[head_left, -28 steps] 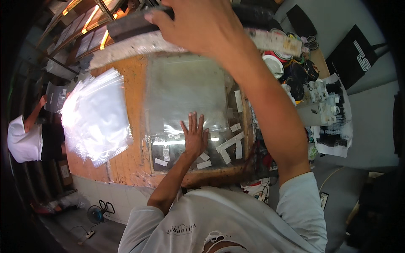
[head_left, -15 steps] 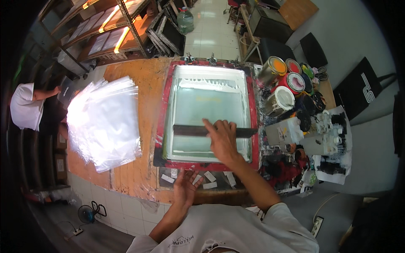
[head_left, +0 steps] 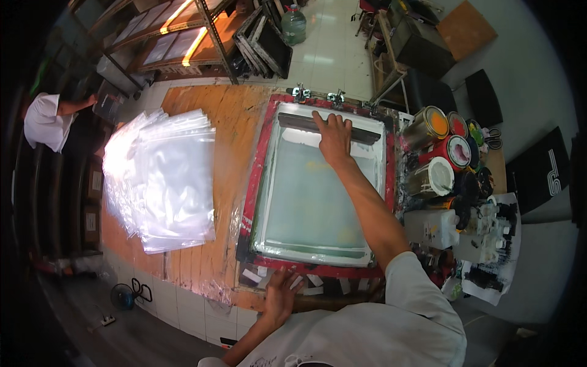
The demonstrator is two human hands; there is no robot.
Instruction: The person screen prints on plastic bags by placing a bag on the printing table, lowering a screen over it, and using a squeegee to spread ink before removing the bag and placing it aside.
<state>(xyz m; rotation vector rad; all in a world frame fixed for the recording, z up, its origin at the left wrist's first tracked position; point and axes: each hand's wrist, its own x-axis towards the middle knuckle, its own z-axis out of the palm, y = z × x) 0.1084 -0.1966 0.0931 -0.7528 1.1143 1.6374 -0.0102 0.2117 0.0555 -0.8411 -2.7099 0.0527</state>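
Note:
A screen-printing frame with red edges (head_left: 251, 208) lies on the wooden table, its pale mesh rimmed with white ink. My right hand (head_left: 335, 139) is closed on a long dark squeegee (head_left: 363, 135), which lies across the far end of the mesh. White ink (head_left: 299, 138) shows just on the near side of the blade. By the frame's near edge is my left hand (head_left: 280, 297), palm partly up, fingers apart and seemingly holding nothing. Its fingertips reach the frame's edge; whether they touch it I cannot tell.
A stack of clear plastic sleeves (head_left: 177, 183) lies left of the frame. Ink cans (head_left: 428, 125) and plastic bottles (head_left: 431, 227) crowd the right side. Metal clamps (head_left: 335, 98) sit at the frame's far edge. Another person (head_left: 46, 122) is at the far left, near shelves (head_left: 214, 43).
My right hand has pushed the squeegee from the near half of the mesh to its far end. My left hand stays by the near edge. The whole view has shifted and tilted.

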